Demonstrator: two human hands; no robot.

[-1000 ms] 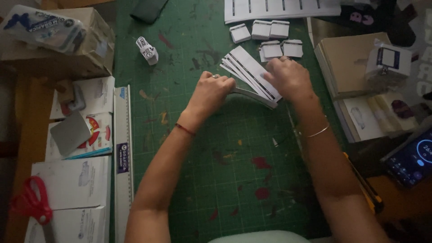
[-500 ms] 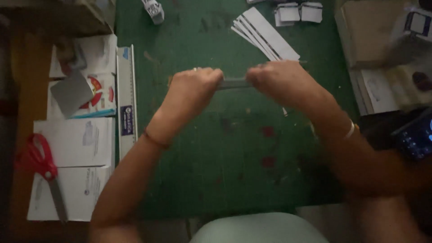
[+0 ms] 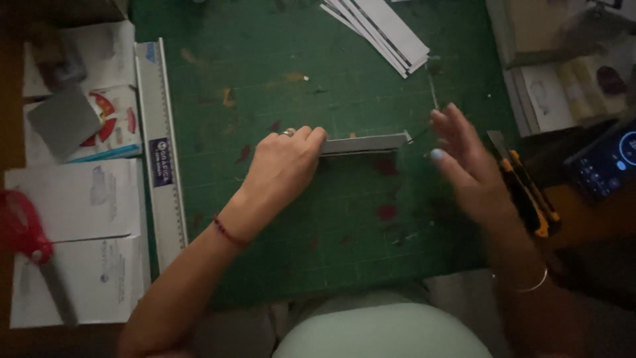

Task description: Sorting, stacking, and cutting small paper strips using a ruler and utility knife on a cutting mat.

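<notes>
Only left fingers (image 3: 311,137) pinch the card strip (image 3: 364,143).

A dark green cutting mat (image 3: 298,219) is showing a pale grid and reddish stains; a grey folded card strip (image 3: 364,144) is lying on it; a yellow-and-black utility knife (image 3: 527,195) and red-handled scissors (image 3: 23,229) are sitting at the sides.

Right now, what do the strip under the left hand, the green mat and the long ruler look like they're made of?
The grey strip pinned by the left hand looks like thin card or paper: flat, matte, crisp-edged. The green cutting mat seems a soft plastic or rubber, matte, grid-printed, stained. The ruler looks like pale brushed metal, possibly aluminium, though plastic can't be ruled out.
</notes>
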